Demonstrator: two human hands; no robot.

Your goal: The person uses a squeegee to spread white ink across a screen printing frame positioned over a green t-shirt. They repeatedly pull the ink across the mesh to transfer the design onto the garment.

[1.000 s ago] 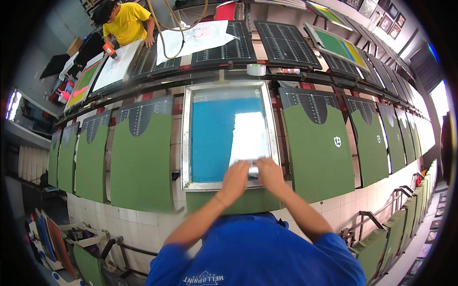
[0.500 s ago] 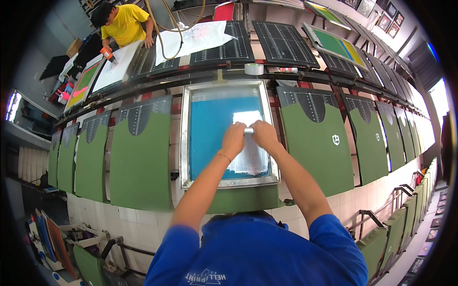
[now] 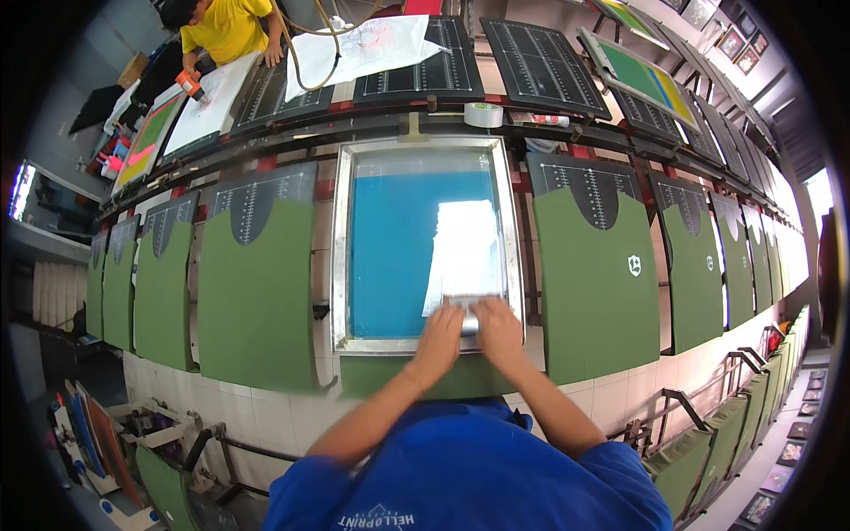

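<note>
A silver-framed printing screen (image 3: pixel 340 257) with blue mesh (image 3: pixel 390 257) lies over a board covered in green fabric (image 3: pixel 416 379). At the near end of the mesh, right of its middle, both hands grip a squeegee (image 3: pixel 470 326). My left hand (image 3: pixel 442 333) is closed on its left part, and my right hand (image 3: pixel 499 329) on its right part. The squeegee's metal-coloured handle shows between the hands; its blade is mostly hidden. A band of white ink (image 3: pixel 462 248) covers the right half of the mesh beyond it.
Boards with green shirt pieces stand left (image 3: pixel 257 292) and right (image 3: pixel 593 283); the right ones bear a white emblem. A tape roll (image 3: pixel 483 115) rests on the rail behind the screen. Farther back, a person in yellow (image 3: pixel 226 31) holds an orange heat gun (image 3: pixel 189 84).
Both hands have drawn the squeegee toward me, from mid-screen to its near end. The view has shifted slightly.
</note>
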